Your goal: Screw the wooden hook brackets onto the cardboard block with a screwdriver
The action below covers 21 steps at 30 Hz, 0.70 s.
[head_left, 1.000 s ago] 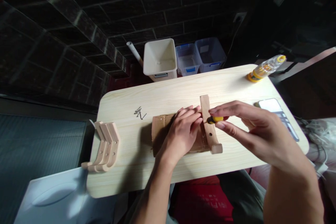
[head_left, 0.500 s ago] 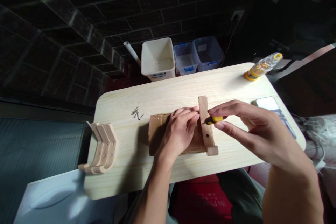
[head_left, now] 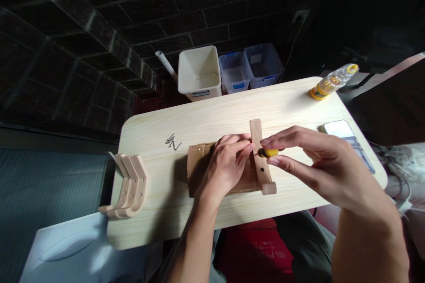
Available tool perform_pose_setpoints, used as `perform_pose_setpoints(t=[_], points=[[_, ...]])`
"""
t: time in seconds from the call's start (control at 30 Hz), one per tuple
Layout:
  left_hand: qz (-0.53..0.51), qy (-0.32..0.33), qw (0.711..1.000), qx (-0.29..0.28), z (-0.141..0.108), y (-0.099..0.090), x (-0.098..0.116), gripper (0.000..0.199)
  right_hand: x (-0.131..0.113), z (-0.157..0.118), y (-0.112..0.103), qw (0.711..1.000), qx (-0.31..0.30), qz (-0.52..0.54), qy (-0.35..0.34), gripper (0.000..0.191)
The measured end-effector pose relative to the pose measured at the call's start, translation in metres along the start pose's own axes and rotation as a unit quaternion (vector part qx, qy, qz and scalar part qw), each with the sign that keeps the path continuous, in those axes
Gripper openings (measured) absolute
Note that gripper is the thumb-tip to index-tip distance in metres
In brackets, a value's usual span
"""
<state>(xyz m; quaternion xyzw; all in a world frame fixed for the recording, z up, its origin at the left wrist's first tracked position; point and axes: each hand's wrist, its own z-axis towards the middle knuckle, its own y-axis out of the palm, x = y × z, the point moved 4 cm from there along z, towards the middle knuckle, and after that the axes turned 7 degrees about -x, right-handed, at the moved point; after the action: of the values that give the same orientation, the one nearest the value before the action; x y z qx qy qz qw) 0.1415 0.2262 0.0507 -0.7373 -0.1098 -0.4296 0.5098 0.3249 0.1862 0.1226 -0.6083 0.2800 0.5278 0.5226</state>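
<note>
My right hand [head_left: 308, 159] pinches a short screwdriver [head_left: 268, 152] by its yellow and black handle, thumb below and fingers above. Its tip points left at a light wooden hook [head_left: 256, 130], which lies across the right end of a brown cardboard block [head_left: 199, 163]. A dark hole shows in the hook, nearer me than the screwdriver. My left hand [head_left: 229, 161] lies over the cardboard. Its closed thumb and fingertips press at the hook's left edge, close to the screwdriver tip. Whether a screw sits at that tip, I cannot make out.
Several loose screws [head_left: 172, 141] lie on the pale wooden table [head_left: 212, 117]. More wooden hooks [head_left: 133, 185] stand together at its left end. A clear bottle-shaped case with yellow ends [head_left: 334, 82] and a phone [head_left: 341, 130] are at the right. Bins [head_left: 199, 70] stand beyond the far edge.
The screwdriver handle has shifted slightly left and now looks shorter, my right fingertips moving with it. My left thumb has edged onto the hook's side. The rest looks unchanged.
</note>
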Motion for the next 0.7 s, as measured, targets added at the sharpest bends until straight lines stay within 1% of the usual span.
perform_pose_setpoints(t=[0.1, 0.27, 0.47, 0.6, 0.7], points=[[0.004, -0.004, 1.0, 0.0, 0.0, -0.0004, -0.0002, 0.031, -0.0002, 0.001, 0.0001, 1.0, 0.003, 0.001, -0.001, 0.022], [0.01, 0.002, 1.0, 0.002, -0.0005, 0.0005, -0.0009, 0.031, 0.0027, 0.0019, 0.0019, 1.0, 0.002, 0.011, 0.015, 0.018], [0.018, 0.014, 1.0, 0.01, -0.0015, 0.0013, 0.0, 0.028, 0.0026, -0.0016, 0.0007, 0.999, 0.019, -0.002, 0.027, 0.025], [0.032, 0.007, 0.999, 0.011, -0.0012, 0.0015, 0.0002, 0.029, 0.0009, -0.0036, 0.0013, 0.998, 0.005, -0.006, 0.054, 0.027], [0.034, 0.006, 0.999, 0.01, -0.0011, 0.0014, 0.0007, 0.029, -0.0007, -0.0031, 0.0014, 0.998, 0.002, -0.013, 0.057, 0.028]])
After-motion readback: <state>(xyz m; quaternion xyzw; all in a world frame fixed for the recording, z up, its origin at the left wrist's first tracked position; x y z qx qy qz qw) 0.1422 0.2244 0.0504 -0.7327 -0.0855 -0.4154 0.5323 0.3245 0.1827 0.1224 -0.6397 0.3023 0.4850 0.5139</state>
